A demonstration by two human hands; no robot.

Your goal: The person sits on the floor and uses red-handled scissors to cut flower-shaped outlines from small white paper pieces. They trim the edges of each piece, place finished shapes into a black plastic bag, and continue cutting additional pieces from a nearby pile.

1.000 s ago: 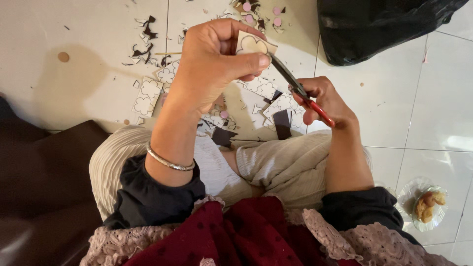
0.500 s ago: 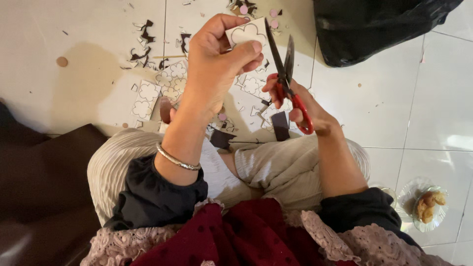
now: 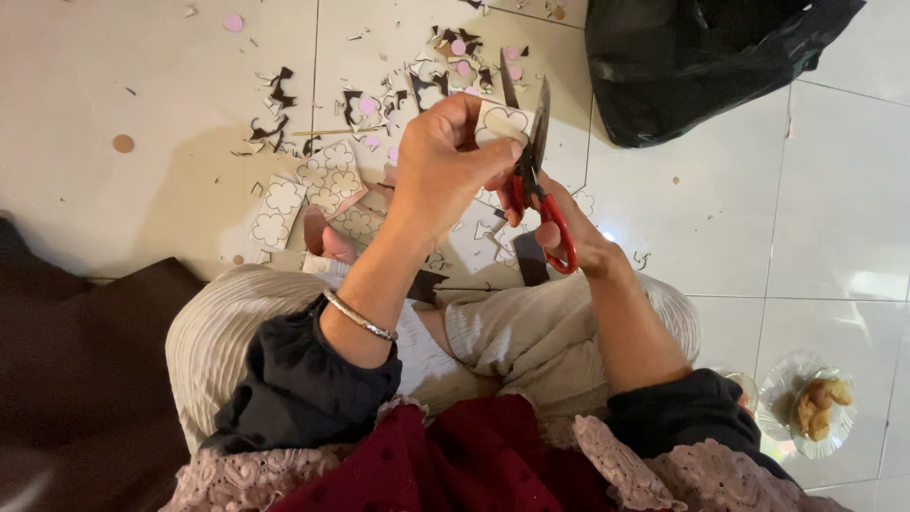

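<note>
Left hand, raised over the tiled floor, pinching a small pale card piece with a heart-like outline between thumb and fingertips; silver bangle on the wrist. Right hand just beside it, fingers through the red handles of a pair of scissors, gripping them; blades parted, pointing away from the body, flanking the right edge of the card piece. Whether the blades touch the card: cannot be told.

Beneath both hands, crossed legs in beige trousers; dark sleeves and a maroon garment with pink lace trim at the lower edge of the view.

On the floor beyond the hands, toward the top edge: scattered paper offcuts, dark and pale, with small pink discs among them. Left of the hands, near the knee: several pale cards printed with flower outlines. Top right corner: a black plastic bag, well apart from the scissors. Bottom right corner: a clear glass dish holding brown food pieces. Along the left edge: a dark brown cloth lying against the leg.
</note>
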